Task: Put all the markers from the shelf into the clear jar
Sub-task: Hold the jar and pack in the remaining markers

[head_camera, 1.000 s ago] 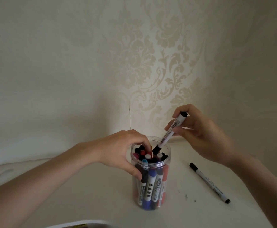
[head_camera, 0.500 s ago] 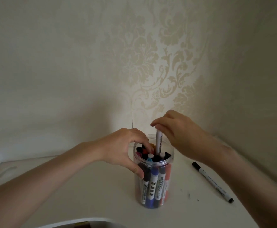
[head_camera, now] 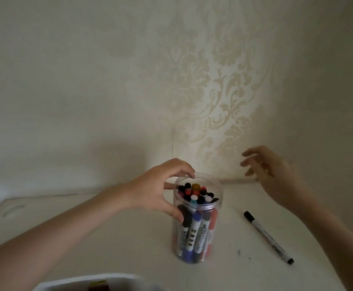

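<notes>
A clear jar [head_camera: 219,234] stands upright on the white shelf [head_camera: 129,238], packed with several markers [head_camera: 194,229] with black, blue, red and teal caps. My left hand [head_camera: 161,190] grips the jar's left side at the rim, thumb low on the wall and fingertips on the rim. My right hand [head_camera: 270,171] hovers empty to the right of the jar and above it, fingers spread. One thin white marker with black caps [head_camera: 269,237] lies on the shelf to the right of the jar, below my right forearm.
Patterned wallpaper walls close the shelf at the back and on the right, meeting in a corner behind the jar. A white container's edge [head_camera: 91,283] shows at the bottom of the view. A few dark specks [head_camera: 239,252] mark the shelf near the jar.
My right hand pushed a marker down into the jar, let it go and has drawn away up and to the right, now empty. My left hand has stayed on the jar.
</notes>
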Demonstrator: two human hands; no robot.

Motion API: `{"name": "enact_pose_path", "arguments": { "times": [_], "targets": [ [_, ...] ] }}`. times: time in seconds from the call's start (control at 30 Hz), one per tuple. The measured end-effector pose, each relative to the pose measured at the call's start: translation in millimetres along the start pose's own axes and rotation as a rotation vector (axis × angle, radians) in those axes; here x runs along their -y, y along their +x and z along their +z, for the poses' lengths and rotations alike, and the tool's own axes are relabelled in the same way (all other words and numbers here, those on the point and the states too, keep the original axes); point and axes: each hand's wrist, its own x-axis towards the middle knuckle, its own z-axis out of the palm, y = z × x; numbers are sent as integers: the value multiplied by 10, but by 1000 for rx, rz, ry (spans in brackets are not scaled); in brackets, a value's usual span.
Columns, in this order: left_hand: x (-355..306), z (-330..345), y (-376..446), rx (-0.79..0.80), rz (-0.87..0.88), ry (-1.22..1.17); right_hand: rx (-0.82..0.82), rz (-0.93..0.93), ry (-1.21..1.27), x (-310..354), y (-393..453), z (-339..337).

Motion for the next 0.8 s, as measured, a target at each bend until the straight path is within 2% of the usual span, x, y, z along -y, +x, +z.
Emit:
{"name": "enact_pose_path", "arguments": {
  "times": [0.03,0.1,0.13,0.17,0.3,0.5,0.67,0.73,0.8],
  "targets": [
    [5,-15,-3,-9,-11,-19,14,136,-132,-245,-133,34],
    [4,-45,-12,-6,-52,-49,305,437,-449,-662,-526,278],
    [10,-60,-26,0,-74,-52,414,517,-516,-799,-737,435],
    [16,-75,-47,10,-84,-45,443,534,-558,-861,-910,553],
    [10,-61,-139,78,-28,-38,246,436,-459,-898,-1105,586],
    [28,-1,-185,48,-20,-23,-196,355,27,-445,-702,77],
    [-1,8,-106,17,-21,65,-469,160,457,72,-324,-261],
    [-25,41,-77,26,-34,60,-469,66,458,283,-184,-243],
    [-33,75,-62,47,-52,26,-316,35,398,456,-69,-109]
  ]
}}
